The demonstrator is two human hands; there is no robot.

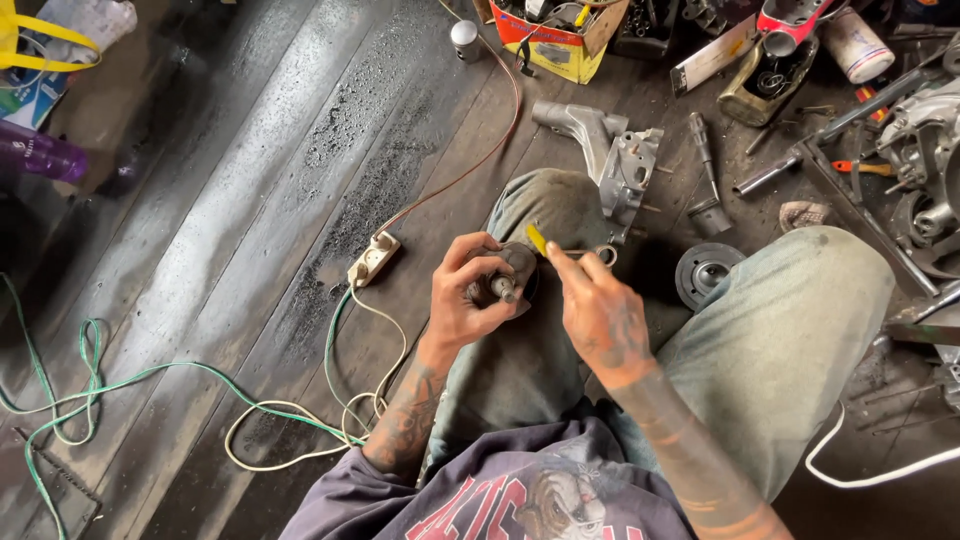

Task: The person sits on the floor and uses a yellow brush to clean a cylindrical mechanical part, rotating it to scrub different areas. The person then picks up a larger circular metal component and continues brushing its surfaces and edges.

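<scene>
Person seated on a dark plank floor (250,170), knees up, working over the left knee (555,205). Left hand (470,295) is wrapped around a small dark metal part (512,272) with a short shaft stub poking out near the thumb; part sits just above the left thigh, roughly frame centre. Right hand (600,310) is pinched on a thin yellow-handled tool (538,240), tip angled up-left, meeting the part at its top edge; can't tell exact contact point. A metal ring (606,255) lies just past the right fingers. Room: open floor to the left of the left hand, broken only by a white socket strip (373,259) near the wrist, its reddish cable (495,130) running up toward a yellow cardboard box (555,40), and loose green cable (120,385) and cream cable (300,440) loops lower left. Right side is crowded: grey cast housing (610,150) just beyond the knee, a round pulley-like disc (705,272) tucked between the legs, a socket wrench (705,165), steel bars (860,215) and an engine casing (925,150) at the right edge. White cable (870,475) curls by the right leg. Purple bottle (40,152) and yellow-handled bag (45,50) sit far left, well apart from the work.
</scene>
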